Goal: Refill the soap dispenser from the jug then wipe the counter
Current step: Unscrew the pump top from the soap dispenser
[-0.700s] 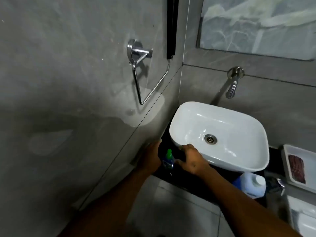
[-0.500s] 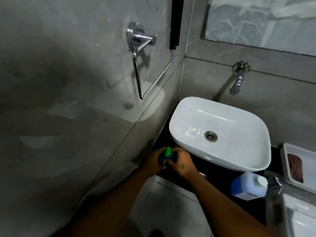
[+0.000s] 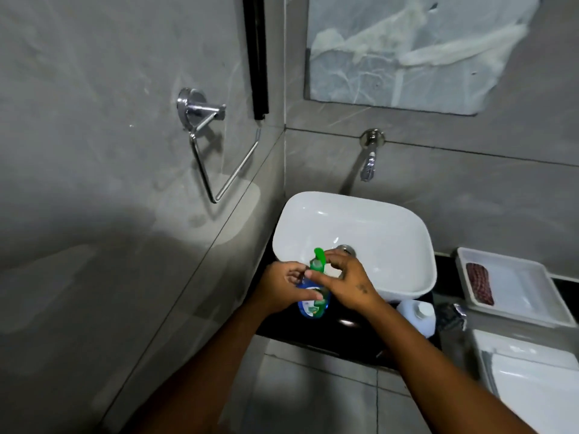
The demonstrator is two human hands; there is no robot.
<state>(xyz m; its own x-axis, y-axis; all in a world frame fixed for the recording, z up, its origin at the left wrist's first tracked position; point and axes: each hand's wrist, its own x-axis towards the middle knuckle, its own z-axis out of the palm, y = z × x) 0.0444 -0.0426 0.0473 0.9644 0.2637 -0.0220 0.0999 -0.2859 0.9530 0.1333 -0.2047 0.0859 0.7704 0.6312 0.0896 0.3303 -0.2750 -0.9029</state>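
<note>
A blue soap dispenser (image 3: 311, 303) with a green pump top is held up in front of the white basin (image 3: 391, 223), above the black counter (image 3: 341, 336). My left hand (image 3: 283, 288) wraps around its body. My right hand (image 3: 347, 283) has its fingers closed around the green pump collar. A white jug (image 3: 418, 316) with a screw cap stands on the counter to the right, partly hidden behind my right forearm.
A wall tap (image 3: 369, 155) sticks out above the basin. A chrome towel ring (image 3: 213, 142) hangs on the left wall. A white tray (image 3: 513, 286) with a reddish cloth sits at the right, above a toilet cistern (image 3: 526, 371). A mirror hangs above.
Both hands have lifted the dispenser from the counter's left corner up toward the basin's front. My right hand has moved onto the pump top.
</note>
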